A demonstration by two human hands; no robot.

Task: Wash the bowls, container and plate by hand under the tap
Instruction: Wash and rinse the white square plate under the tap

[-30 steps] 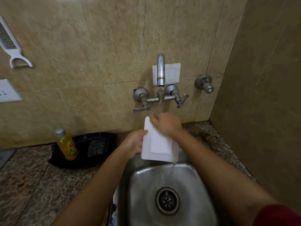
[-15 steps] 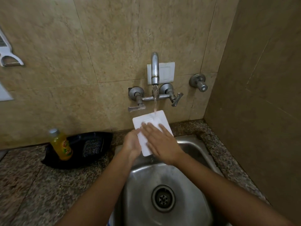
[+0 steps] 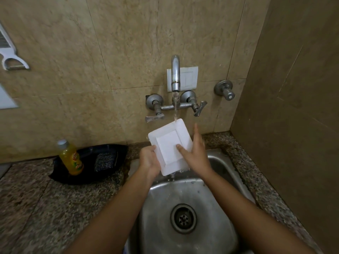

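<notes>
A white rectangular plate (image 3: 167, 142) is tilted over the steel sink (image 3: 185, 219), its underside facing me. Water runs from the tap (image 3: 175, 74) onto the plate's top edge and drips off its lower corner. My left hand (image 3: 149, 160) grips the plate's left edge. My right hand (image 3: 195, 149) lies against the plate's right side with its fingers straight, the thumb on the raised base. The bowls and the container are not in view.
A black tray (image 3: 88, 162) on the granite counter (image 3: 55, 208) left of the sink holds a yellow bottle (image 3: 70, 157) and a scrubber (image 3: 104, 160). Tap handles (image 3: 155, 116) and a side valve (image 3: 225, 89) stick out of the tiled wall. A side wall closes the right.
The plate has turned and tilted under the stream. My right hand slid from the middle of its back to its right side. My left hand stayed on the left edge.
</notes>
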